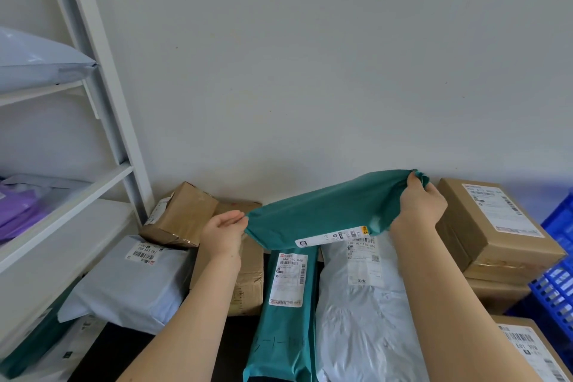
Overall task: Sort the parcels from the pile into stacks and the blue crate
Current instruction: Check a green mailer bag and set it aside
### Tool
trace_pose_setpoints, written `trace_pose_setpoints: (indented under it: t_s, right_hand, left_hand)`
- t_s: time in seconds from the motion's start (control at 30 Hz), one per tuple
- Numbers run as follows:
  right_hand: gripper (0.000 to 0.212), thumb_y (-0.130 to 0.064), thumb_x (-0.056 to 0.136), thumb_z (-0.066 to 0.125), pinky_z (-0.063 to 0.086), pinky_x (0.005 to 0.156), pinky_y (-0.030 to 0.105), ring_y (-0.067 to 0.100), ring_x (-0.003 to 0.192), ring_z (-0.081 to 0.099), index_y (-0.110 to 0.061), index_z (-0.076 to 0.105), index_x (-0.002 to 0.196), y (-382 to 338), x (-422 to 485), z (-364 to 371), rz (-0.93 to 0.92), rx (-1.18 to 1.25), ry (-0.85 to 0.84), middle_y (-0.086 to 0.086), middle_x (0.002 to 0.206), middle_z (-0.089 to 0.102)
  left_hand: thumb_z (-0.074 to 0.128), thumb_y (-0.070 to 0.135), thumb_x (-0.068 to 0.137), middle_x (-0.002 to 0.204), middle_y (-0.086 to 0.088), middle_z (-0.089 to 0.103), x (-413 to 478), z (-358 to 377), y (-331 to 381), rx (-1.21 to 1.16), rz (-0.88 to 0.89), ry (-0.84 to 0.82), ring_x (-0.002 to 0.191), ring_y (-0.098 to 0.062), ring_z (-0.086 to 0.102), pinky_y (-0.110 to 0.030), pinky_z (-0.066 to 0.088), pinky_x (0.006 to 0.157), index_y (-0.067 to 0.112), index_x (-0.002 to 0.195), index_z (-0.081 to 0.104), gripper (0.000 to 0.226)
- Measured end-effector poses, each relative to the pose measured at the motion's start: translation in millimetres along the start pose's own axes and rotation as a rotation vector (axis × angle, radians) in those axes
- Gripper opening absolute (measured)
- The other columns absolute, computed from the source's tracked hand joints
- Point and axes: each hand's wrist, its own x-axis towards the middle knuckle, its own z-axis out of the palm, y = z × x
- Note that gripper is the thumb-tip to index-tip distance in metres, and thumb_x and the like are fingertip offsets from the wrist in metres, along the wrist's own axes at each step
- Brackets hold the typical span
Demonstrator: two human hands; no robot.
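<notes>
The green bag (322, 211) hangs in the air left of the blue crate (558, 273), the left grip (223, 229) pinching its end far from the crate, the right grip (421, 201) squeezing the nearer end.

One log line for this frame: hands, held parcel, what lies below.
left hand: pinches raised green mailer | right hand: grips its other end | below: flat green mailer, white mailer | blue crate: far right

My left hand (221, 234) and right hand (421, 205) are bare. My left forearm (192, 313) and right forearm (449, 304) are bare too, as far as they show.
</notes>
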Motion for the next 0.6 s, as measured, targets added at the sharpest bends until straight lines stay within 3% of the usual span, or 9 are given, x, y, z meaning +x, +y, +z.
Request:
trace_pose_setpoints:
  t_s: [0.17,0.33,0.43,0.53,0.6]
  right_hand:
    - [0.046,-0.019,0.099,0.048,0.02,0.049,0.028,0.014,0.051,0.025,-0.015,0.03,0.056,8,6,-12,-0.18,-0.24,0.042,0.001,0.057,0.031]
    - [0.041,-0.021,0.1,0.042,0.026,0.049,0.03,0.014,0.053,0.034,-0.015,0.035,0.06,17,3,-16,-0.282,-0.388,0.04,0.0,0.06,0.04]
    - [0.036,-0.024,0.102,0.041,0.034,0.057,0.028,0.013,0.061,0.04,-0.018,0.042,0.066,20,2,-13,-0.163,-0.195,-0.007,-0.002,0.068,0.045]
    - [0.027,-0.028,0.102,0.043,0.043,0.076,0.034,0.017,0.08,0.05,-0.023,0.05,0.076,17,2,-9,-0.001,0.039,-0.085,-0.003,0.08,0.052]
    - [0.023,-0.028,0.101,0.045,0.044,0.082,0.036,0.018,0.089,0.052,-0.024,0.053,0.08,11,2,-6,0.038,0.129,-0.108,-0.005,0.086,0.055]
  left_hand:
    - [0.071,-0.014,0.074,0.077,-0.003,0.068,6,-3,16,0.01,0.147,0.073,0.076,-0.015,0.065,-0.028,0.054,0.08,0.011,0.074,0.066,0.026]
    - [0.073,-0.012,0.073,0.075,-0.003,0.068,13,-5,28,-0.011,0.194,0.098,0.074,-0.015,0.064,-0.03,0.054,0.082,0.014,0.071,0.066,0.027]
    - [0.073,-0.01,0.075,0.079,-0.002,0.068,13,-5,31,-0.077,0.141,0.079,0.076,-0.012,0.065,-0.025,0.054,0.078,0.013,0.074,0.066,0.024]
    - [0.072,-0.007,0.079,0.086,-0.002,0.067,12,-4,30,-0.166,0.028,0.041,0.081,-0.011,0.065,-0.017,0.051,0.068,0.013,0.08,0.065,0.021]
    - [0.069,-0.005,0.082,0.09,-0.004,0.066,9,-4,28,-0.206,-0.054,-0.007,0.081,-0.011,0.064,-0.02,0.052,0.071,0.012,0.085,0.063,0.018]
